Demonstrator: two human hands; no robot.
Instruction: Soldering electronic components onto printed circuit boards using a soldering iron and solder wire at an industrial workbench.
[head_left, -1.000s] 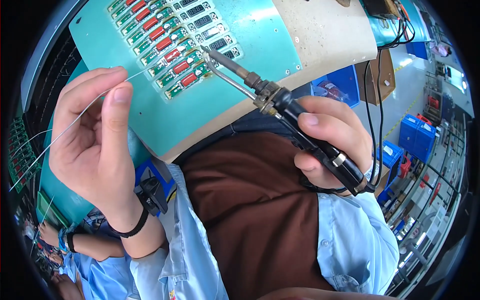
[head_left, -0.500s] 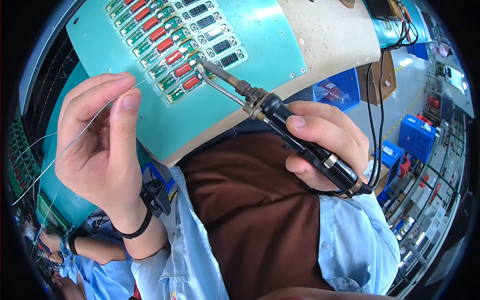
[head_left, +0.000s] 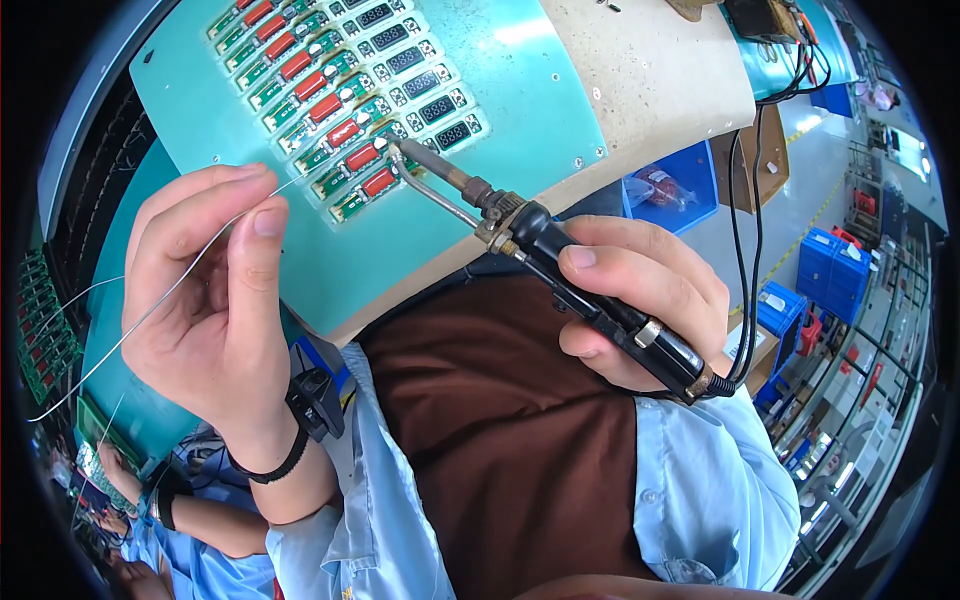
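My right hand (head_left: 645, 300) is wrapped round the black handle of a soldering iron (head_left: 560, 245) that has a thin metal tube fixed alongside. Its tip is at the lower rows of a panel of small green circuit boards (head_left: 345, 125), close to a white blob beside a red component (head_left: 362, 156). Between thumb and fingertips my left hand (head_left: 215, 290) pinches a strand of solder wire (head_left: 165, 295); the wire's short free end points at the boards' left edge, while the rest trails down to the left. Each board carries a red cylindrical part and a dark digit display (head_left: 437, 109).
The boards lie in a green fixture plate (head_left: 520, 120) on a beige worktop (head_left: 665, 75). Black cables (head_left: 757, 220) hang at the right, near a blue bin (head_left: 675, 185) with a bagged item. A co-worker's arm (head_left: 215, 520) and stacked green boards (head_left: 45, 330) are at the left.
Both hands have shifted slightly: the left a little right and down, the right slightly left and down. The board panel appears slightly lower in view. Both grips are unchanged.
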